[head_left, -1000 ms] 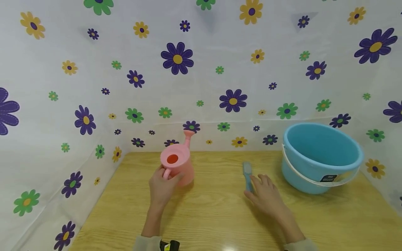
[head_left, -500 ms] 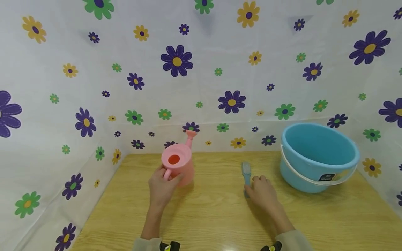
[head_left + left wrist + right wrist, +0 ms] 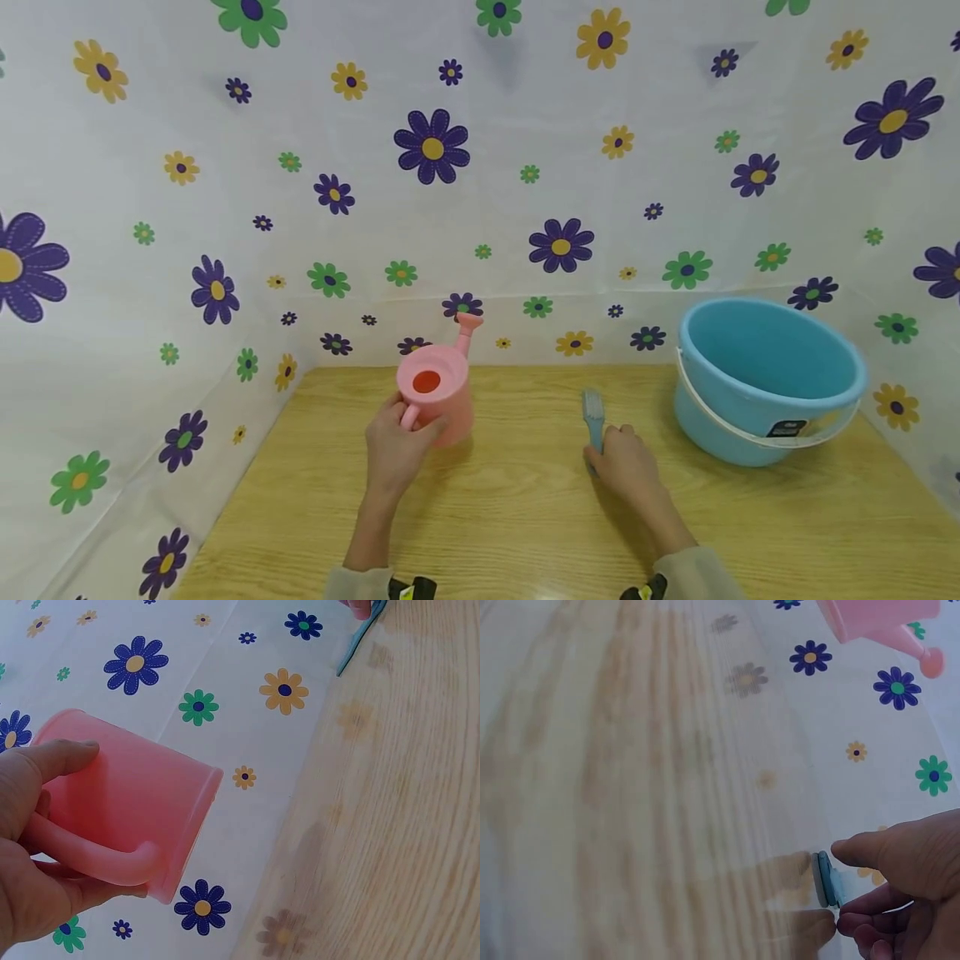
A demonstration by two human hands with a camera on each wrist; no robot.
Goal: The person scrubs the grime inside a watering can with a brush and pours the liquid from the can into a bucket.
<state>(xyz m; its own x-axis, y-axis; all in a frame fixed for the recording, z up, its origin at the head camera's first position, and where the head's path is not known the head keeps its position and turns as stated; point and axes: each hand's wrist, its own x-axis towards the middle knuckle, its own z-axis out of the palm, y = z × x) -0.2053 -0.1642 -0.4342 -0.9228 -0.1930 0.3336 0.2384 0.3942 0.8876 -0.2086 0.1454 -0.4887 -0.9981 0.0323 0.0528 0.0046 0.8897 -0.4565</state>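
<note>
In the head view, my left hand (image 3: 400,446) grips the handle of a pink watering can (image 3: 447,417). Its thumb lies along the can's side, and the spout points to the back wall. The left wrist view shows the can's curved handle (image 3: 97,855) with the fingers around it. My right hand (image 3: 630,467) pinches a small blue brush (image 3: 594,412) by its handle, thumb on one side and fingers on the other. The brush's pale head points away from me, and the hand hides the lower handle. Close up, the brush (image 3: 825,879) sits between thumb and fingertips.
A light blue bucket (image 3: 735,425) with a white handle stands at the back right, past my right hand. The wood-grain table (image 3: 510,517) ends at the back against a white flowered sheet (image 3: 495,208), which also rises along both sides.
My right hand has gone from spread fingers over the brush to pinching its handle, and the brush has straightened slightly. The left hand keeps its grip on the watering can. The head view has shifted slightly.
</note>
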